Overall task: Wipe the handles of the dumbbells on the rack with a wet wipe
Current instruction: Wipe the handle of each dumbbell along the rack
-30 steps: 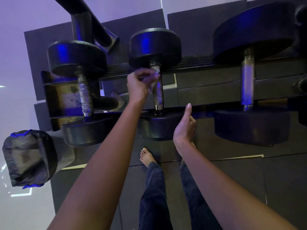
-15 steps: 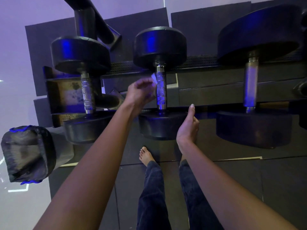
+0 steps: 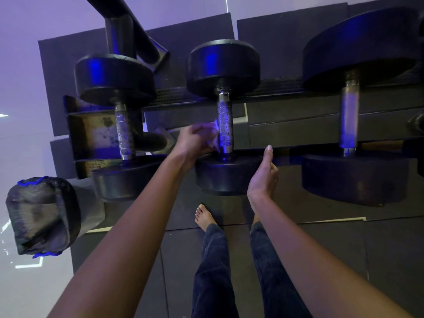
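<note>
Wet wipe [image 3: 214, 129] is bunched in the left hand [image 3: 195, 141], fingers curled round it & pressing it vs the left side of the middle handle [image 3: 225, 125], low down near the front head. That hand is blurred, so can't tell how far the wipe wraps the bar. Right hand [image 3: 263, 175] holds nothing, relaxed w/ one finger straight up, at the right edge of the middle dumbbell [image 3: 226, 180]; touching or just beside, can't tell. Main risk: wipe only contacts one side, so the far side & top of the knurled bar prob get missed unless the grip goes right round. Knurling could also snag a thin wet wipe, tear it or pull it out of the pinch, & it'd drop thru the rack [image 3: 298, 129] gap. Hard sideways rubbing w/o the other hand bracing could rock the weight in its cradle, and a bare foot [image 3: 203, 217] is on the floor [image 3: 344, 249] right under the front heads, so any roll-off is nasty. Knuckles may jam btwn bar & head at the low end. Left handle [image 3: 124, 131] looks blotchy, so a soiled wipe may smear it; right handle [image 3: 348, 120] sits well apart, a long reach.
</note>
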